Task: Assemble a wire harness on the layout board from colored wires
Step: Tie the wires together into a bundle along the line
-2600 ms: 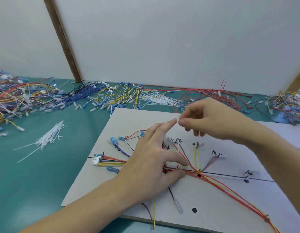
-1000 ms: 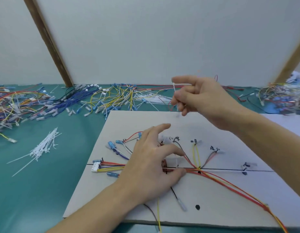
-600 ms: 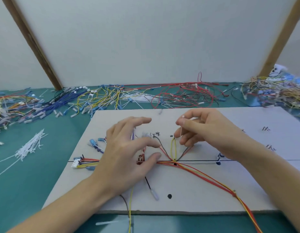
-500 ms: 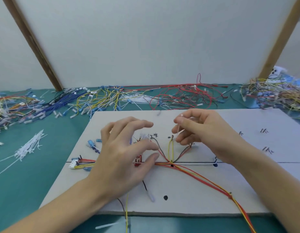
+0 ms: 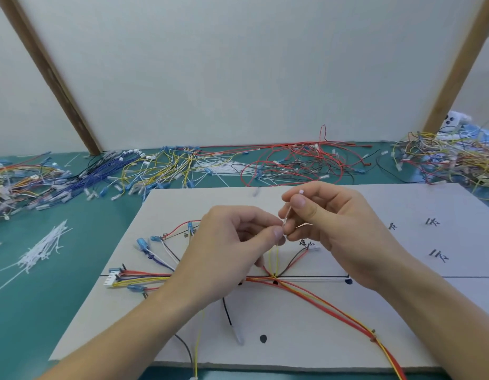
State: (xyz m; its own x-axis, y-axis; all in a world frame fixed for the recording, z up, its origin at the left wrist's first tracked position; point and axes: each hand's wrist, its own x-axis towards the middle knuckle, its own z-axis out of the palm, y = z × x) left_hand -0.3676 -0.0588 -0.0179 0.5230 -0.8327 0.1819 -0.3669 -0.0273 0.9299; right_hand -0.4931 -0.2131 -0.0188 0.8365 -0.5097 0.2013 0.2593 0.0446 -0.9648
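Reaching in from the lower left of the frame, forearm angled up toward centre: left hand (image 5: 232, 250), knuckles up, fingers curled, thumb and fingertips pinching the lower end of a thin white cable tie (image 5: 290, 213). Coming in from the lower right, forearm sloping up to centre: right hand (image 5: 334, 223), fingers curled, thumb and forefinger pinching the same tie just below its small square head, which sticks out above the thumb. Hands nearly touching at the fingertips, both raised above the layout board (image 5: 375, 311).

Spread flat across the lower centre of the frame, on the teal table (image 5: 59, 297): that pale board, marked with a black horizontal line, black dots and handwritten characters. Laid along the line: wire harness (image 5: 306, 290), a bundle of red, yellow, orange and black wires. At the left end, a white connector (image 5: 111, 281), with blue-sleeved terminals fanning out above and below it. From the crossing point below the hands, two yellow wires rising straight up, a dark and a red wire branching up to the right, and the main red-and-yellow trunk sweeping down to the lower right corner, bound once by a small tie. Off the near edge, a black and a yellow wire hanging.

Along the back of the table: heaps of loose wires (image 5: 292, 163), blue, yellow, red. At mid left: a pile of white cable ties (image 5: 44, 249).
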